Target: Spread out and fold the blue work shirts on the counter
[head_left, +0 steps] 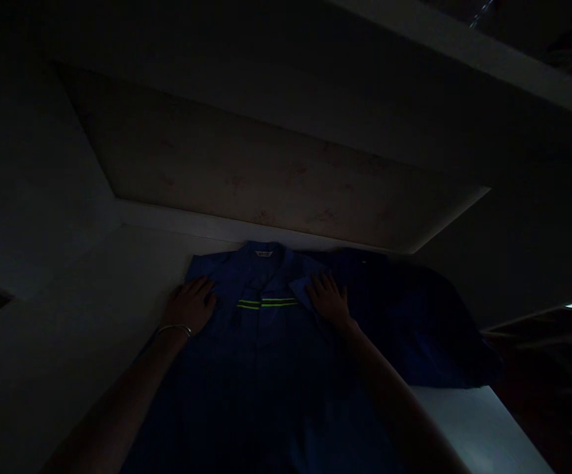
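A blue work jacket (256,342) with two yellow-green stripes across its chest lies spread front up, its collar and small label towards the far side. My left hand (191,306), with a bracelet at the wrist, rests on the jacket's left shoulder edge, fingers extended. On the other shoulder, my right hand (329,299) lies palm down with fingers apart, touching a lighter folded flap of cloth. Dim light hides the jacket's lower part.
More dark blue clothing (414,316) is heaped to the right of the jacket. Under both lies a pale surface (473,421). A faintly patterned panel (276,178) stands behind, and a ledge (463,46) crosses the upper right.
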A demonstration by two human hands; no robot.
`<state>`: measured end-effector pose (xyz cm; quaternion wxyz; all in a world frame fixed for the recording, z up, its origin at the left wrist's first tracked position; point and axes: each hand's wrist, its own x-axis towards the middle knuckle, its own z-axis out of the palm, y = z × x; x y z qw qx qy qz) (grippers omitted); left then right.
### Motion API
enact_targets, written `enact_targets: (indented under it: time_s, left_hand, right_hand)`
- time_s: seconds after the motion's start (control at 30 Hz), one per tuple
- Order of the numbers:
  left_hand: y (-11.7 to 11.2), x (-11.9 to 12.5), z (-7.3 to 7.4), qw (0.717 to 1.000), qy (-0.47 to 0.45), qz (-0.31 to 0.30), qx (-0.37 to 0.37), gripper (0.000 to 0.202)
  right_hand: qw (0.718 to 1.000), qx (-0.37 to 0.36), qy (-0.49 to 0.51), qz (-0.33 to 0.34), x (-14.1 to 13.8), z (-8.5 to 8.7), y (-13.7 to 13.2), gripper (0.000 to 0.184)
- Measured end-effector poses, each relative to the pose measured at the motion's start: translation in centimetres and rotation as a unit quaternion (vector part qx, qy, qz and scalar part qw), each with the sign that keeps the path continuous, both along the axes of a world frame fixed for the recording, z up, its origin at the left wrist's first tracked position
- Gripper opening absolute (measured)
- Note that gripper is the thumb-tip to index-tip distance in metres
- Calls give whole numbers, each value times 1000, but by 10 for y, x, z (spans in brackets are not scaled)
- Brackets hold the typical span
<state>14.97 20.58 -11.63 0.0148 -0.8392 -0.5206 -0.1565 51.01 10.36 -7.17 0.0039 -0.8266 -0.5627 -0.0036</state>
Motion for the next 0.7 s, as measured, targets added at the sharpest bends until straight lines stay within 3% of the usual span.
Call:
enact_targets:
  time_s: [0.1, 0.17, 0.23, 0.37, 0.47, 0.53, 0.57, 0.6, 0.63, 0.7]
  left_hand:
    - [1, -1, -2, 1000, -11, -2, -3, 46]
    - [1, -1, -1, 1000, -17, 1, -8, 45]
    - [1, -1, 0, 1000, -23, 1, -13, 45]
    - [-1, -1, 5, 994, -95, -5, -50, 45]
    - [1, -4, 9, 985, -153, 1, -78, 46]
    - [3, -8, 11, 982, -169, 12, -79, 49]
    - [3, -10, 12, 980, -180, 20, -80, 51]
    - [4, -12, 13, 978, -191, 27, -80, 54]
    - [4, -14, 14, 976, -200, 33, -80, 56]
    - [3, -17, 15, 973, -212, 39, -81, 57]
  right_hand:
    - [1000, -10, 20, -4, 2, -22, 1, 60]
    - [999, 19, 49, 8, 2, -23, 2, 57]
    - [987, 83, 136, 0, 2, -16, 1, 52]
    - [925, 216, 300, -90, -5, 10, -26, 47]
    - [875, 250, 395, -128, -16, 19, -85, 54]
    - [772, 274, 550, -164, -21, 16, -142, 54]
    - [736, 267, 593, -189, -22, 12, -174, 54]
    - [721, 276, 597, -218, -21, 7, -206, 53]
    - [730, 268, 585, -230, -18, 2, -237, 54]
    - [794, 262, 491, -247, -8, -4, -291, 53]
